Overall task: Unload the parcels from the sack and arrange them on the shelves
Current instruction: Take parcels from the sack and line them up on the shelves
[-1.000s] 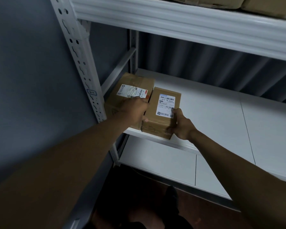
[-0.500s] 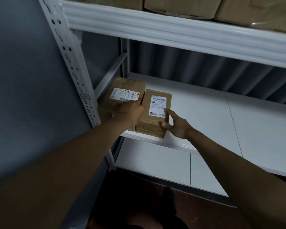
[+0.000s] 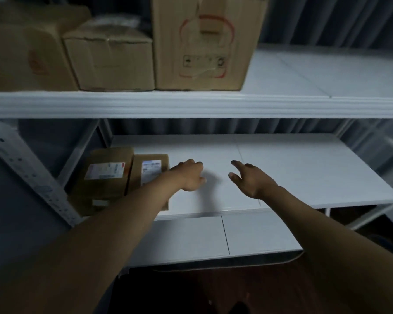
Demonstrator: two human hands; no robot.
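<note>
Two small cardboard parcels sit side by side, touching, at the left end of the middle shelf (image 3: 281, 168), a flat white board with a seam down its middle. The left parcel (image 3: 107, 175) is the wider one, a squat brown box with a white label edged in red on top; the right parcel (image 3: 150, 171) is narrower, with a white label that is too blurred to read. Both hands hang over the bare white board and hold nothing. The left hand (image 3: 188, 175) is just right of the narrower parcel, its forearm crossing that parcel's near corner, and its fingers (image 3: 194, 163) are loosely curled downward, clasping nothing. The right hand (image 3: 247, 177) is near it, further right, with its fingers (image 3: 237, 165) spread and relaxed, pointing toward the left hand. Both parcels therefore lie to the left of both sets of fingers. Above the fingers, on the upper shelf (image 3: 191, 103), stand three larger cardboard boxes in a row: a big box (image 3: 25, 53) at the far left, cut off by the frame, a low box (image 3: 109, 57) with dented, creased corners, and a tall box (image 3: 204, 44) printed with a red outline. Below the fingers lies a third white board, the lower shelf (image 3: 247, 236). A grey perforated metal upright (image 3: 30, 177) stands at the left, and ribbed dark wall panels run behind the shelves.
</note>
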